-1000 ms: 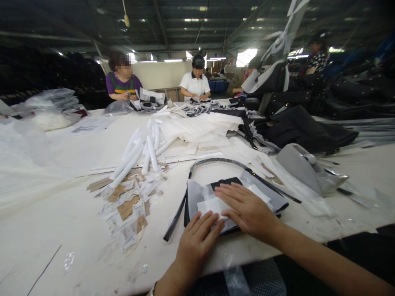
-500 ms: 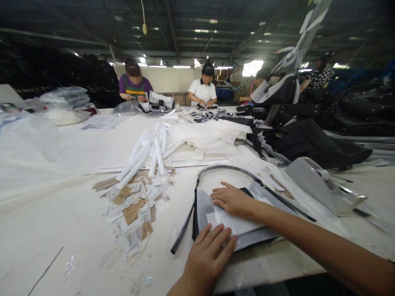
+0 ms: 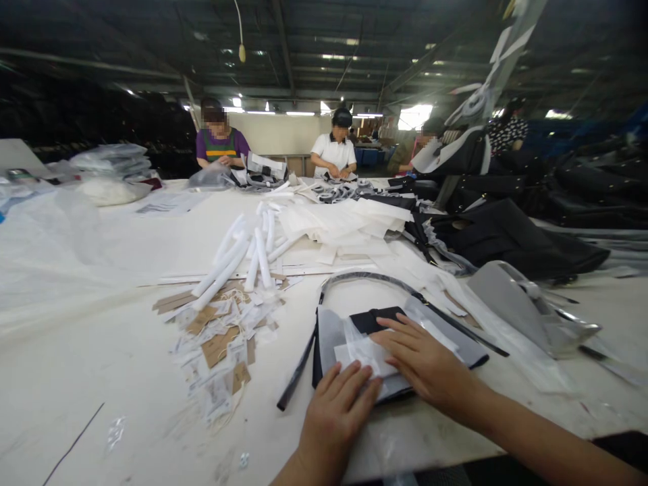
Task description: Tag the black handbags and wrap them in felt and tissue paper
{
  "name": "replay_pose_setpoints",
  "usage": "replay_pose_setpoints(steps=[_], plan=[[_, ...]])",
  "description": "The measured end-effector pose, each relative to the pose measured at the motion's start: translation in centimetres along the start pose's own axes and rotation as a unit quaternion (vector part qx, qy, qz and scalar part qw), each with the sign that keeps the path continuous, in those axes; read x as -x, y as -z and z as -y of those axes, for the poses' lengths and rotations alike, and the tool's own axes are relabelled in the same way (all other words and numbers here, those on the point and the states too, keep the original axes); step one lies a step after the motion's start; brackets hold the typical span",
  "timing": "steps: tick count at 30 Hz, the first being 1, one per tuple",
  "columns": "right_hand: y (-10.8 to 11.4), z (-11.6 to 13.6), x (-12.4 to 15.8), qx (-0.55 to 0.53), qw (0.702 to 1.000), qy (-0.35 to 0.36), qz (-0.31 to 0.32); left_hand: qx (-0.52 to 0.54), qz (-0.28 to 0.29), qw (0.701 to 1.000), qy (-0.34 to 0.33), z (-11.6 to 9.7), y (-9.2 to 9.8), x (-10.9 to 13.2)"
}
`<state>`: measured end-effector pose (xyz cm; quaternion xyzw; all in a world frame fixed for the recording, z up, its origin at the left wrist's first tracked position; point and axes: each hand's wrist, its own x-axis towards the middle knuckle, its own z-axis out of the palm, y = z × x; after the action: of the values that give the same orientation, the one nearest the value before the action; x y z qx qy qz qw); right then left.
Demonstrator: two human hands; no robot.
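Observation:
A flat black pouch point(image 3: 377, 318) wrapped in thin white tissue paper point(image 3: 362, 354) and clear film lies near the front edge of the white table point(image 3: 101, 351). A black strap point(image 3: 354, 278) loops away from it. My left hand point(image 3: 337, 408) lies flat with fingers stretched on the near edge of the wrapped pouch. My right hand point(image 3: 422, 361) presses flat on the tissue over the pouch's middle, fingers spread and pointing left.
A scatter of brown card tags point(image 3: 217, 344) and white paper rolls point(image 3: 237, 256) lies to the left. Stacked white sheets point(image 3: 344, 219), black bags point(image 3: 506, 233) and a grey bag point(image 3: 521, 304) fill the right. Three people work at the far end.
My right hand has slid back from the pouch's far left edge to its middle. My left hand stays on the near edge. The view shifted slightly.

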<state>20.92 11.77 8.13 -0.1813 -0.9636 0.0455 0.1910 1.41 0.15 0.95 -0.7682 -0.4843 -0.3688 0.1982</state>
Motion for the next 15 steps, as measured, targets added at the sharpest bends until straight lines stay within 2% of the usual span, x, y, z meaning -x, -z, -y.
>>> replay_pose_setpoints(steps=[2, 3, 6, 8, 9, 12, 15], plan=[[1.0, 0.8, 3.2, -0.003, 0.998, 0.033, -0.055, 0.012, 0.019, 1.000, 0.008, 0.2, 0.0, 0.1], [1.2, 1.3, 4.8, -0.006, 0.997, 0.061, -0.054, 0.019, 0.032, 0.999, 0.013, 0.2, 0.0, 0.2], [0.4, 2.9, 8.8, 0.005, 0.988, 0.149, 0.035, 0.040, 0.061, 0.997, 0.024, 0.2, 0.0, 0.4], [-1.1, 3.6, 10.3, 0.026, 0.982, 0.165, 0.083, 0.050, 0.073, 0.996, 0.029, 0.0, 0.0, 0.5], [-2.1, 3.8, 10.7, 0.031, 0.983, 0.158, 0.084, 0.053, 0.077, 0.995, 0.031, 0.0, 0.0, 0.6], [-4.6, 4.3, 10.7, 0.004, 0.992, 0.124, 0.013, 0.055, 0.085, 0.994, 0.029, -0.1, 0.1, 0.5], [-5.7, 5.2, 10.1, -0.063, 0.990, 0.104, -0.068, 0.046, 0.088, 0.995, 0.019, -0.1, 0.3, 0.4]])
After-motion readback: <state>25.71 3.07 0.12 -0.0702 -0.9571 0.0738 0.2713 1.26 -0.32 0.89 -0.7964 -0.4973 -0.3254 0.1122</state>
